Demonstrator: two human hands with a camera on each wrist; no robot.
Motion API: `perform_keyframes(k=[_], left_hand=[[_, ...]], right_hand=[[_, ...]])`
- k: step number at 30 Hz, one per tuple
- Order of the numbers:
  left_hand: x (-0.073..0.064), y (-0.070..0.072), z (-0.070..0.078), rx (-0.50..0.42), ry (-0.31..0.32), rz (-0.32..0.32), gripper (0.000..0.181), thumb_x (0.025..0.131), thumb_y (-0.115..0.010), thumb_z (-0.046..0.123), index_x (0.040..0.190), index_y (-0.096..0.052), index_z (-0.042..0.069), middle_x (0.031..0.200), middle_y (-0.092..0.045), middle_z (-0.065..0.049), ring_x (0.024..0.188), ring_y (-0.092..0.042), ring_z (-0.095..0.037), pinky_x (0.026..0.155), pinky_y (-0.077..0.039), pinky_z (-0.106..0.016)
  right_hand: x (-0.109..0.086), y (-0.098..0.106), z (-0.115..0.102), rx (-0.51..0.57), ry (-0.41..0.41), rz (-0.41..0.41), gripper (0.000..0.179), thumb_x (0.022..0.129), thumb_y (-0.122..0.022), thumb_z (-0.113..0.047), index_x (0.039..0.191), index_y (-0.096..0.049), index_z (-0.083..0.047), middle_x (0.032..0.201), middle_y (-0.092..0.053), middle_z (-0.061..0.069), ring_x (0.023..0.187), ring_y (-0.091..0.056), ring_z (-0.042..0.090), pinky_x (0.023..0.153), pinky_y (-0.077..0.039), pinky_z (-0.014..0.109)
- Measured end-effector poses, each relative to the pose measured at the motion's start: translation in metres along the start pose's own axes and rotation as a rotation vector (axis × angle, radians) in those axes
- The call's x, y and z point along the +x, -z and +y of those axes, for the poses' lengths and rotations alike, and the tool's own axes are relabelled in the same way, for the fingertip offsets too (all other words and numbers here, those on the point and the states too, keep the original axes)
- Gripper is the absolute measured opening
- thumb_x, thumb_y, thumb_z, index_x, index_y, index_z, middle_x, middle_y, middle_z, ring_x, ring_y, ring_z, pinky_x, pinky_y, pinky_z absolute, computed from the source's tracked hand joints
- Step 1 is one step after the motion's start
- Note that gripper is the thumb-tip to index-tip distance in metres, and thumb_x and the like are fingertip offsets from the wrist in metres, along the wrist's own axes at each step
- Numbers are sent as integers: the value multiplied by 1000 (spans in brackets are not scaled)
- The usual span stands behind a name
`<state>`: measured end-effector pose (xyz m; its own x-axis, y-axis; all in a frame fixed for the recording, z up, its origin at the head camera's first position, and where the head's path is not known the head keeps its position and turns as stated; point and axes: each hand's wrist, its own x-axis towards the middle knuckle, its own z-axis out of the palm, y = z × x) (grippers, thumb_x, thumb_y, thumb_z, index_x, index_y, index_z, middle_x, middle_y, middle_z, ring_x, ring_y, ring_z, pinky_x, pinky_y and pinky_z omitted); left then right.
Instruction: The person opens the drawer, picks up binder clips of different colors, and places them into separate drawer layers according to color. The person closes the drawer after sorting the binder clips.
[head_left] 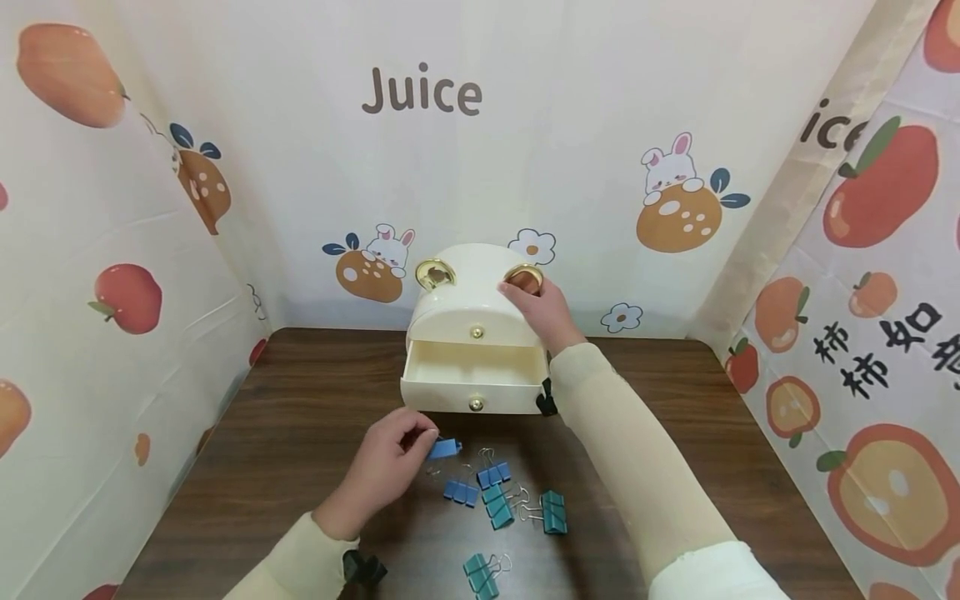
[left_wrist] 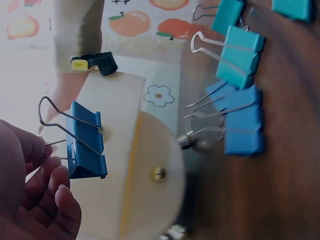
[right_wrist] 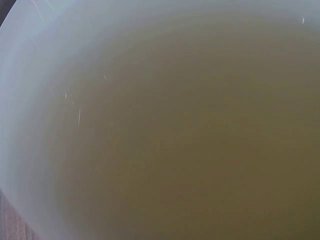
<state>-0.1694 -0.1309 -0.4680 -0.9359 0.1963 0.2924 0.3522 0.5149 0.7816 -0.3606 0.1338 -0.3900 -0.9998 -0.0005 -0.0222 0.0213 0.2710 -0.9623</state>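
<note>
Thumb and fingers of my left hand (head_left: 386, 458) pinch a blue binder clip (left_wrist: 86, 142) by one wire handle, while its other handle sticks out free. The clip is held up in front of the cream drawer box (head_left: 472, 287), whose lower drawer (head_left: 435, 397) is pulled out, with its visible inside bare. My right hand (head_left: 546, 310) grips the box's right gold-rimmed round ear (head_left: 525, 272), its thumb on the front side and the other fingers partly hidden. The right wrist view holds only a blurred, close pale surface.
In front of the box, more blue clips (head_left: 493, 475) and several teal binder clips (head_left: 554, 512) lie on the dark wooden table (head_left: 322, 383). One teal clip (head_left: 481, 577) is nearer the front. A printed cloth (head_left: 480, 167) hangs behind the box.
</note>
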Motion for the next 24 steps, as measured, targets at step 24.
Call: perform_keyframes(k=[24], left_hand=[[93,49,50,406,-346,-45,8,97,-74,18,102,-71,13,90,-69,3,78,-58,-15,77,-58,-35]], right_hand=[[-2,0,0,-15,6,6,67,85,-75,-65,133,-59,-21,121,-64,5,104,-64,25,89,-53,43]])
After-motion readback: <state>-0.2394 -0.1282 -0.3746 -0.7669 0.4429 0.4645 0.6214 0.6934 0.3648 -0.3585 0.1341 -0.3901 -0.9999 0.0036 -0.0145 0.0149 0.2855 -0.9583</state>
